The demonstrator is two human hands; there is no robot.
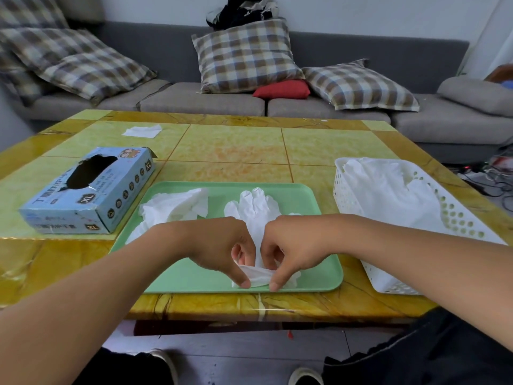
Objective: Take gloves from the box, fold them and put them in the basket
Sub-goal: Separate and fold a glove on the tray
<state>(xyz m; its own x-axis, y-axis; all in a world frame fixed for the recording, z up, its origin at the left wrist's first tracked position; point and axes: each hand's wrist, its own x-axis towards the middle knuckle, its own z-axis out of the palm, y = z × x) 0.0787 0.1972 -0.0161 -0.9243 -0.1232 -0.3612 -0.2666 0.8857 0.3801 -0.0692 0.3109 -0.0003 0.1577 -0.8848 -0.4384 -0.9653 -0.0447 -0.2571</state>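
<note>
Mid-fold at the near edge of the green tray (177, 276): left hand (213, 245) and right hand (291, 243), knuckles almost touching, thumbs and curled fingers pinching the cuff end of a white glove (255, 209) and turning it up over itself. Glove laid flat along the tray's middle, finger end toward the far edge, presumably to keep the fold straight and the thin material from bunching. More loose gloves (175, 207) heaped at the tray's left side, apparently waiting their turn. Blue glove box (91, 193) just off the tray's far-left corner on the table (236, 151), torn opening upward, within easy reach of the left hand; contents hidden in the dark slot. White perforated basket (388, 276) at the table's right edge, just beside the tray, already holding a pile of white gloves. One stray white sheet (142, 131) near the table's far-left corner, well apart from the work. Judged partway through the task, with several gloves binned and this one only beginning its fold. Beyond the table, a grey sofa (202, 102) with checked cushions.
</note>
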